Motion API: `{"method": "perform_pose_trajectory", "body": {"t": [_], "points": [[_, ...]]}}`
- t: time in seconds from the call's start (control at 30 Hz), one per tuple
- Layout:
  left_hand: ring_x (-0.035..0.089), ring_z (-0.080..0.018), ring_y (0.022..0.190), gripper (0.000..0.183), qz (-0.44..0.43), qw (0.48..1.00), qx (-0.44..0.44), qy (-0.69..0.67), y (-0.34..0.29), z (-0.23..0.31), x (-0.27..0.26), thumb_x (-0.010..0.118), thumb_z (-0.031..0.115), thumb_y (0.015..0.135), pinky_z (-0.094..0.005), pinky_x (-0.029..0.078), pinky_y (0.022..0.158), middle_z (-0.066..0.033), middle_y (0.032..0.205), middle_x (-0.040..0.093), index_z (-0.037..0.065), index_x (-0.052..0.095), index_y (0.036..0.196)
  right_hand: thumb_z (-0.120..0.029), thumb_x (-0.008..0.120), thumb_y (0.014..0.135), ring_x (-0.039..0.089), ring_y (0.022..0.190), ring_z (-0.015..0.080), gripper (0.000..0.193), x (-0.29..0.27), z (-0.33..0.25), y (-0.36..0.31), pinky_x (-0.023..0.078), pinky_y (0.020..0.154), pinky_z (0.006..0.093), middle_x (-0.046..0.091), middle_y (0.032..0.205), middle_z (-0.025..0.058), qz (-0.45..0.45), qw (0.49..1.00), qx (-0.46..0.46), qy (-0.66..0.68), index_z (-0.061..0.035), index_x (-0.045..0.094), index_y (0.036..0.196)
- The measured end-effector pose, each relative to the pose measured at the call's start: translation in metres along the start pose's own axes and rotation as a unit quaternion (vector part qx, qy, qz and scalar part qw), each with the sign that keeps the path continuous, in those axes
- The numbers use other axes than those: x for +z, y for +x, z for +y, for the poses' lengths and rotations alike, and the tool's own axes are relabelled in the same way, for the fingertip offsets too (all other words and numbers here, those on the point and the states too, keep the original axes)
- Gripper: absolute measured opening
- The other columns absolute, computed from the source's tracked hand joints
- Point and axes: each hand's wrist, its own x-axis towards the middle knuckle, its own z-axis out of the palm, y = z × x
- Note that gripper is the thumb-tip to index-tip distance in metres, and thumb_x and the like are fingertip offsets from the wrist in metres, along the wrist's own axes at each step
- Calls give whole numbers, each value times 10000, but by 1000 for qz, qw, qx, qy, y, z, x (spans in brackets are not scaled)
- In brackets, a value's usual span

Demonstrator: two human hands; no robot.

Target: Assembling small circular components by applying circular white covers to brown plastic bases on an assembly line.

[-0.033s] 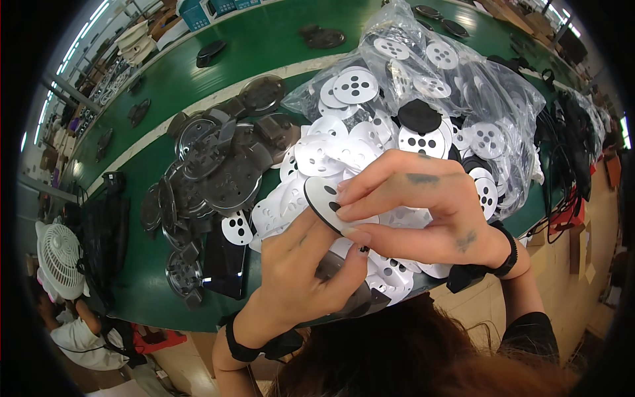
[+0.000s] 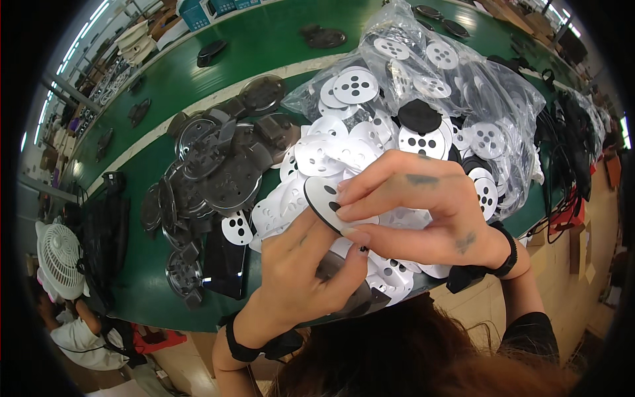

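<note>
A round white disc [image 2: 320, 196] with black holes and a dark edge is held tilted between my two hands above the pile. My right hand [image 2: 430, 208] pinches its right side with thumb and fingertips. From below, my left hand [image 2: 304, 268] supports the disc, its fingers running behind the lower edge and partly hidden, its thumb close to my right thumb. Under the hands lies a heap of white discs [image 2: 321, 159] with holes. Below my left thumb is a smoky dark translucent part [image 2: 357, 301], partly covered by the hand.
Smoky dark round housings [image 2: 228, 178] are piled to the left. A clear plastic bag [image 2: 463, 73] of white discs lies at the right. A black flat object [image 2: 225, 261] sits near the table's front edge. A white fan [image 2: 61, 258] and a seated person [image 2: 89, 337] are far left.
</note>
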Motion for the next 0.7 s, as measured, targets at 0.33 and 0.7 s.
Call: {"method": "perform_pose_trajectory", "body": {"t": [0.33,0.7], "points": [[589,-226,566,281,4,999,27,40,0,-4,5,673,71,643,-285,448,459,-136,797,599,-30,611,897,8,689,680,644,740,259,147,5,1,-7,520,686,318,630,783,127,-1,1000,5,-29,30,643,818],[562,-205,528,271,11,998,49,47,-1,-9,9,675,79,637,-276,411,415,-119,770,588,-16,610,882,-15,673,673,620,609,249,143,5,2,-9,501,536,278,618,750,120,33,998,-26,-38,32,619,796]]}}
